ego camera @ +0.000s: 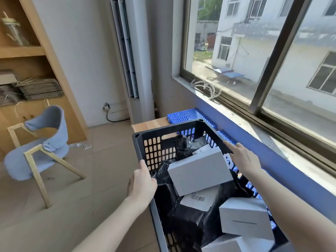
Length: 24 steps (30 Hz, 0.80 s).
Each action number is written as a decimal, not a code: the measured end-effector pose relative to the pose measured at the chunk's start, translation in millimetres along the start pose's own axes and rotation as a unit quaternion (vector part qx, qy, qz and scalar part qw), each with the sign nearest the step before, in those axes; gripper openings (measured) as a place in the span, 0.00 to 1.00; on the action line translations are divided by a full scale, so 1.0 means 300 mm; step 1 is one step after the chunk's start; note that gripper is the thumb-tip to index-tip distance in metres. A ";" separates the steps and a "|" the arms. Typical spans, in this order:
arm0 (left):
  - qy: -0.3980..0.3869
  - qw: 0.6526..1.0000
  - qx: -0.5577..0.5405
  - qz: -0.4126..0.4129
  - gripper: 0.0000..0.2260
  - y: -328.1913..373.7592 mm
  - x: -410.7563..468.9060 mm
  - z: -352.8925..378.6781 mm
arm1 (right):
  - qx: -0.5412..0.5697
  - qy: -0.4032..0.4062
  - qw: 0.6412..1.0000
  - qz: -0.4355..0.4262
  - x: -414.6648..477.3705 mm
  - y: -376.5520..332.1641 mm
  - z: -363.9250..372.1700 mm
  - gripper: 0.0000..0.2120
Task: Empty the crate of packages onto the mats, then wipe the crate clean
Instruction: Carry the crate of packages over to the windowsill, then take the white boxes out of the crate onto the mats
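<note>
Our left hand (141,180) grips the left rim of the black crate (154,150); our right hand (243,157) lies straight-fingered on its right rim. Partly over the blue mats (183,115), it looks stiff and probably heavy (take both rims).

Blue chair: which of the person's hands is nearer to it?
Left. The left hand grips the left rim of the crate, on the side of the blue chair; the right hand is at the opposite rim, farther from it.
</note>
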<state>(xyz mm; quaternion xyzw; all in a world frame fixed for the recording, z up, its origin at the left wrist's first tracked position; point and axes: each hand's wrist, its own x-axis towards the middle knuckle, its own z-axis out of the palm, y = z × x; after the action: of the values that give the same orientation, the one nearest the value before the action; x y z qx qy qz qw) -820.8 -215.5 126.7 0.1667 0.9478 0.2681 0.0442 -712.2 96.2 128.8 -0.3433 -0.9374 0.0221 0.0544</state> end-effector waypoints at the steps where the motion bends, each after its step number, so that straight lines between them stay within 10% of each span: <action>1: 0.000 1.000 0.003 0.002 0.20 -0.004 0.020 0.006 | -0.005 0.000 1.000 0.000 0.013 -0.007 0.004 0.24; 13: 0.033 0.973 0.201 0.110 0.23 -0.039 0.203 -0.053 | -0.011 0.002 1.000 -0.014 0.067 -0.022 0.022 0.25; 24: -0.129 0.930 -0.058 0.340 0.16 0.143 0.278 0.004 | 0.055 0.007 0.998 -0.021 0.085 -0.002 0.042 0.23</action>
<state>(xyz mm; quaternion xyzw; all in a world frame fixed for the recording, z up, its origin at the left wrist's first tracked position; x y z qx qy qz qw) -886.5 -152.3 148.6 0.5095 0.8031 0.2978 0.0815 -733.4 112.2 118.4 -0.3206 -0.9412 0.0701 0.0800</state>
